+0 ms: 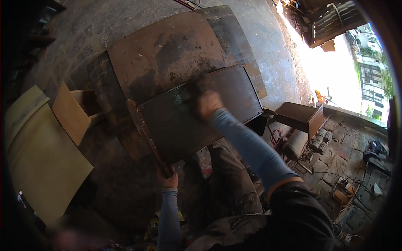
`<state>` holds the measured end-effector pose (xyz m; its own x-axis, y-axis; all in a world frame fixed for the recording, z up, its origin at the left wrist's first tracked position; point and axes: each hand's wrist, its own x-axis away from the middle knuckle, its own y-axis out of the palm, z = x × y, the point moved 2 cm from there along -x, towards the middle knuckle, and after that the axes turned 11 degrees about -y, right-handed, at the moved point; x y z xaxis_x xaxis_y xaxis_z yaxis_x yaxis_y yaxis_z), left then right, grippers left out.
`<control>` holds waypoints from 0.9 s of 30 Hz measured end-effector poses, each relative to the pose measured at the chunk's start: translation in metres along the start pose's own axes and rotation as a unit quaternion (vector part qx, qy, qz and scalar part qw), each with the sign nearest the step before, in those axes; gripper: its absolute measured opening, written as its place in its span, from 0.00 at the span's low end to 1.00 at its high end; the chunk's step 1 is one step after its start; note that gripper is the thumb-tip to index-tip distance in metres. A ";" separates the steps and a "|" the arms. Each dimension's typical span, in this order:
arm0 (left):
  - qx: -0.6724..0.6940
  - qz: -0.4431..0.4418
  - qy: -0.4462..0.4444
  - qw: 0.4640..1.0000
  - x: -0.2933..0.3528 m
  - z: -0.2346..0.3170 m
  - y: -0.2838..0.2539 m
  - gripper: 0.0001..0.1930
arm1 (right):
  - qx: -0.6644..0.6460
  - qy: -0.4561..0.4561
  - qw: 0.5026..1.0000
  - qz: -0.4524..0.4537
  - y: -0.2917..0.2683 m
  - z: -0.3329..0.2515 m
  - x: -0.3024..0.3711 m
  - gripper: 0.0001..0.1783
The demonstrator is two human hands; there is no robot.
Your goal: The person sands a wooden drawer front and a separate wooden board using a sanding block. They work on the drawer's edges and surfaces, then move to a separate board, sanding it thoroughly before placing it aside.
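Note:
A dark brown wooden furniture piece (167, 125), like a drawer or cabinet, lies across the middle with a broad flat panel facing up. Over that panel is my right hand (209, 103), blurred by motion. It seems closed around a dark, smeared thing pressed to the surface, whose kind I cannot make out. Low on the left, my left hand (169, 180) is closed around the near end of the piece's raised side board (144, 129). A pale wet-looking glint shows on the panel left of my right hand.
Large stained brown sheets (167, 46) lie under and beyond the piece. To the left are a light wooden drawer (72, 113) and a cream sheet (46, 154). A brown drawer (298, 116), a compressor tank (295, 144) and loose cables are at right, on brick paving (331, 154).

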<state>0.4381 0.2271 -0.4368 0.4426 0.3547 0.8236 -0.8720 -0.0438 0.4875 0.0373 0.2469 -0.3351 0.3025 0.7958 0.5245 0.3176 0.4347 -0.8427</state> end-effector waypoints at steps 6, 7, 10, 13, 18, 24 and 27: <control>-0.001 0.029 0.001 1.000 0.007 -0.007 0.004 0.17 | 0.010 0.197 0.978 -0.070 0.040 0.039 -0.026 0.30; -0.054 0.105 0.012 0.993 0.015 -0.005 0.003 0.18 | 0.021 0.070 0.992 -0.105 0.002 -0.034 -0.025 0.31; -0.048 0.134 0.040 0.989 -0.010 -0.014 0.008 0.19 | -0.234 -0.297 0.908 0.180 0.040 -0.131 -0.058 0.32; -0.044 0.134 0.030 0.990 0.001 0.004 -0.015 0.18 | -0.111 -0.238 0.921 0.289 0.017 -0.087 -0.084 0.32; -0.357 0.102 0.170 0.913 -0.013 0.014 -0.002 0.17 | -0.473 -0.170 0.858 0.105 -0.037 -0.124 -0.086 0.40; -0.472 0.072 0.173 0.862 0.009 0.050 0.029 0.20 | -0.561 -0.163 0.757 0.293 0.015 -0.241 0.095 0.45; -0.532 0.076 0.200 0.820 0.016 0.060 0.046 0.20 | -0.529 -0.131 0.779 0.311 -0.007 -0.247 0.066 0.45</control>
<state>0.4181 0.1747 -0.3835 0.3938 0.7072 0.5871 -0.6940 0.6476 -0.3146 0.2768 0.1923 -0.2651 0.5435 0.8329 -0.1041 0.7879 -0.5490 -0.2790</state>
